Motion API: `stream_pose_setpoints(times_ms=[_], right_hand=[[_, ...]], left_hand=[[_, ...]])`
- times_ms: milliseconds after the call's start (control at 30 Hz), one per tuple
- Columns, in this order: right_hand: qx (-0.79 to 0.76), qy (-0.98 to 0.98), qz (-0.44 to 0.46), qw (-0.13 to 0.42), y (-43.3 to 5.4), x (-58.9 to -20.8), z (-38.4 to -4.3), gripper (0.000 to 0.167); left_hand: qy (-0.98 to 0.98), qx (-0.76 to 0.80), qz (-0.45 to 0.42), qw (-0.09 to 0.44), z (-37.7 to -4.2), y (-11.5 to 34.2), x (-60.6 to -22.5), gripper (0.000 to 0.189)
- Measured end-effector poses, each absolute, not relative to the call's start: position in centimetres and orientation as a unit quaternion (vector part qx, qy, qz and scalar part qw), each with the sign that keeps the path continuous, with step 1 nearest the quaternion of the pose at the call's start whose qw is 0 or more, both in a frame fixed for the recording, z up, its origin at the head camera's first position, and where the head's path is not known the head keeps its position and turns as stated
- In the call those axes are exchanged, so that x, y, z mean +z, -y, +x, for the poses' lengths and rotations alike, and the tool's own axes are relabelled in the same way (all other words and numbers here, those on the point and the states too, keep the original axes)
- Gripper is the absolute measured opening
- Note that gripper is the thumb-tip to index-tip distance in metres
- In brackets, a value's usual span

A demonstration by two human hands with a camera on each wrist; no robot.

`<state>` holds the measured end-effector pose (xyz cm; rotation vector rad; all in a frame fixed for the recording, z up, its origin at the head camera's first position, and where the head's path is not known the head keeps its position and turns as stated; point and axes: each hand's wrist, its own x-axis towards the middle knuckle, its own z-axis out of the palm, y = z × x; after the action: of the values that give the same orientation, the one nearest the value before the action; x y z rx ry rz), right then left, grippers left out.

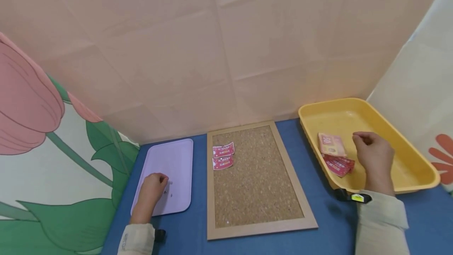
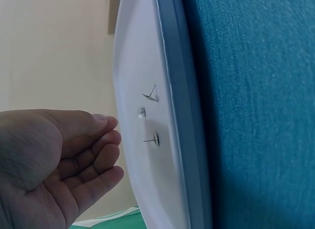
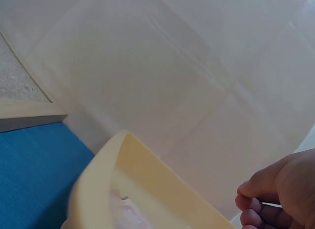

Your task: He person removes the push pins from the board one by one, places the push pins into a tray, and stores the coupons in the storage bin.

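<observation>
My left hand (image 1: 153, 189) hovers over the lilac tray (image 1: 182, 152), its fingers loosely curled and the thumb tip near the index finger. Beyond those fingertips, three metal thumbtacks (image 2: 155, 139) lie on the tray in the left wrist view. Nothing shows between the fingers. Above the yellow basin (image 1: 407, 145) is my right hand (image 1: 376, 154), its fingers also loosely bent with no object visible in them. To its left lie red coupons (image 1: 339, 166) and a pinkish stack of paper notes (image 1: 331, 145).
Between the two containers lies a wood-framed cork board (image 1: 262, 184). Two red coupons (image 1: 223, 150) sit one below the other at its upper left. A small shiny tack (image 1: 227, 222) shows near its lower left corner. A blue cloth (image 1: 262, 245) covers the table, with a pinkish backdrop behind.
</observation>
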<state>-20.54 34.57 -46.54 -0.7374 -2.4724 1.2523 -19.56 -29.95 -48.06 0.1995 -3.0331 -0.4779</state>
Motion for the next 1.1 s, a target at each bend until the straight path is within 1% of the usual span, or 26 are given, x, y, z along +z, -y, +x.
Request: stream_pose_setpoints(times_ms=[167,300,400,500,633,733,833,1000,1100], right_hand=[[0.437,0.852,-0.252,0.141,-34.1,-46.0,-20.4,0.055],[0.448,0.849,-0.242,0.14,-33.3,-45.0,-20.3,0.058],[0.457,0.848,-0.224,0.151,-31.9,-44.0,-20.3,0.057],[0.454,0.853,-0.186,0.177,-29.9,-43.1,-20.4,0.054],[0.44,0.864,-0.111,0.217,-27.0,-42.1,-20.6,0.046],[0.444,0.866,-0.06,0.223,-24.8,-41.5,-20.8,0.042],[0.448,0.869,-0.01,0.21,-22.7,-41.2,-21.1,0.041],[0.473,0.861,0.073,0.171,-19.3,-41.0,-21.7,0.035],[0.485,0.856,0.099,0.148,-17.4,-41.2,-22.2,0.034]], left_hand=[[0.985,-0.156,0.065,0.038,-19.3,29.9,-47.9,0.015],[0.984,-0.161,0.038,0.061,-19.2,29.4,-47.4,0.018],[0.984,-0.16,0.017,0.077,-19.3,28.8,-46.8,0.023],[0.984,-0.159,0.004,0.085,-19.5,27.9,-46.0,0.027],[0.981,-0.165,-0.014,0.101,-19.6,26.5,-44.7,0.03],[0.978,-0.174,-0.031,0.112,-19.7,25.3,-44.0,0.03],[0.975,-0.184,-0.05,0.114,-19.7,24.0,-43.5,0.031],[0.972,-0.197,-0.072,0.108,-20.0,22.1,-43.2,0.035],[0.97,-0.205,-0.079,0.104,-20.3,21.2,-43.3,0.036]])
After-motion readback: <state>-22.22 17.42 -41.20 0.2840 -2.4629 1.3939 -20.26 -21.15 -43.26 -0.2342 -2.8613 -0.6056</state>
